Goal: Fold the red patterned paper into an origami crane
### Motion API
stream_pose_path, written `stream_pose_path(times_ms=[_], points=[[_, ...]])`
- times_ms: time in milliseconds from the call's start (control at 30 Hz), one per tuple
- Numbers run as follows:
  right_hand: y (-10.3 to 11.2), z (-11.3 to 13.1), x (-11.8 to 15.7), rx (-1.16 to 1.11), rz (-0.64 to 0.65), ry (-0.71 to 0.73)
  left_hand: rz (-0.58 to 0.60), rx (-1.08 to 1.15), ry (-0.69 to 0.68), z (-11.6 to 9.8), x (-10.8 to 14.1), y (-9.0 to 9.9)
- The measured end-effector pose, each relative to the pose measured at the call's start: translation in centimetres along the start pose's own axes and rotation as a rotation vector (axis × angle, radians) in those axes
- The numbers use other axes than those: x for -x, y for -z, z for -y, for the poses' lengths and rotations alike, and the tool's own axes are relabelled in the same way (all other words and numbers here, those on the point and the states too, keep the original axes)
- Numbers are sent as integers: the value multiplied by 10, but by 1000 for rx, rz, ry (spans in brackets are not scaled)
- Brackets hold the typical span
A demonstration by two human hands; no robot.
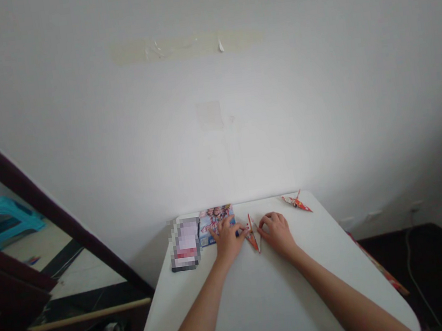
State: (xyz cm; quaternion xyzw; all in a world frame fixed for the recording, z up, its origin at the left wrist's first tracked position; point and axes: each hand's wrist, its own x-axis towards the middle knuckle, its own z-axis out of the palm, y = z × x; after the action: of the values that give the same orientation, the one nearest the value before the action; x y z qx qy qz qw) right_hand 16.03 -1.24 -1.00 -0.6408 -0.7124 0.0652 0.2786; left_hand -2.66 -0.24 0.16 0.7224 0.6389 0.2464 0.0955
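Observation:
A small folded paper (253, 241), red, orange and white and pointed at both ends, lies on the white table between my hands. On its left side, my left hand (229, 237) pinches the edge between thumb and fingertips, partly over a printed booklet (216, 213). From the other side my right hand (277, 232) holds the paper's right edge, its fingers curled together. The fingertips hide part of both edges. A folded paper crane (299, 203) in similar colours rests farther back, to the right of my right hand.
A pixelated phone (185, 246) lies at the table's left edge, beside the booklet. The table (260, 307) stands against a white wall (297, 96). At left are a dark door frame (45, 194) and a blue plastic stool (7, 215). A cable (409, 260) runs down at right.

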Motion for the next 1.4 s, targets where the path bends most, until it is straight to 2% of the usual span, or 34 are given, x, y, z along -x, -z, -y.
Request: stream_pose_path(times_ms=[267, 767, 1400], points=[[3, 1, 2, 4, 2, 56, 9, -10, -15, -3, 1, 2], [2, 8, -1, -29, -13, -47, 95, -32, -20, 0, -3, 5], [1, 9, -4, -34, 9, -52, 93, -61, -28, -7, -4, 8]])
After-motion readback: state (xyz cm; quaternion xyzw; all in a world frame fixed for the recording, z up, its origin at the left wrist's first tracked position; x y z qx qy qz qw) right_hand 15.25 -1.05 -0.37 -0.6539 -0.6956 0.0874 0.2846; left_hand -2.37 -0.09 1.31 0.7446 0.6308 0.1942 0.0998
